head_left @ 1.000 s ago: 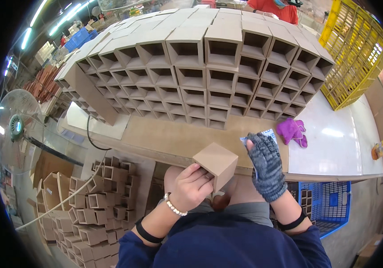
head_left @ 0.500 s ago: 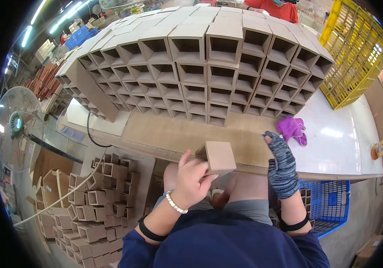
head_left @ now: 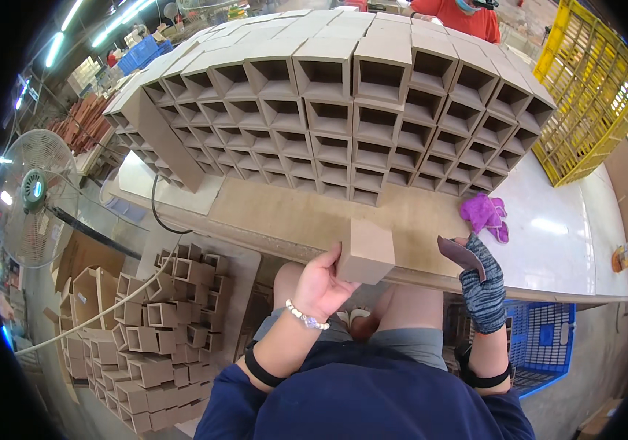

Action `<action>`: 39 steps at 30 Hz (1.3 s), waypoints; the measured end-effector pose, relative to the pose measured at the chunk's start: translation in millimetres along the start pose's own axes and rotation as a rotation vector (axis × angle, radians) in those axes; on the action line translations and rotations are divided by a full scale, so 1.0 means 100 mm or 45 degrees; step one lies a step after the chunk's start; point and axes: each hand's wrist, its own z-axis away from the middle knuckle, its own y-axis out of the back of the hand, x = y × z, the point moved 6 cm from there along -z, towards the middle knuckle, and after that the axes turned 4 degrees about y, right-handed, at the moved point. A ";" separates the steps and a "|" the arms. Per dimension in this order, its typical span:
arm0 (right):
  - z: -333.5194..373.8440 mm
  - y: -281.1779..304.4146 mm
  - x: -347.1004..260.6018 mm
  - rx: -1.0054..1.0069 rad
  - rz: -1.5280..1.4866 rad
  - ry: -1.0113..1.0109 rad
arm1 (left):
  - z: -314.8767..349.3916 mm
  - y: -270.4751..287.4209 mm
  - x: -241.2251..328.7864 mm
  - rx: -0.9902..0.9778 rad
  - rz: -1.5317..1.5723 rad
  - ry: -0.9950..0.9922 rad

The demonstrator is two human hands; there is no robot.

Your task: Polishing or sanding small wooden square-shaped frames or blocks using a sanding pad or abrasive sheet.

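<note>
Your bare left hand (head_left: 323, 284) holds a brown box (head_left: 370, 251) near the table edge (head_left: 277, 246) — your gloved right hand (head_left: 485, 290), apart from it, pinches a curved brown sheet (head_left: 462, 257)

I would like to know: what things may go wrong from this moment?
The brown box is held only by the bare left hand near the front edge of the table, so it might slip and fall. The gloved right hand grips a curved brown sheet, perhaps sandpaper; its edge might scrape the bare hand if they meet. The bottle stands near the table's right end, so a knock could perhaps tip it off.
</note>
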 end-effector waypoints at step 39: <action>0.29 -0.40 -0.23 -0.738 0.538 -0.031 | 0.25 -1.13 -0.82 -0.841 -2.995 -1.787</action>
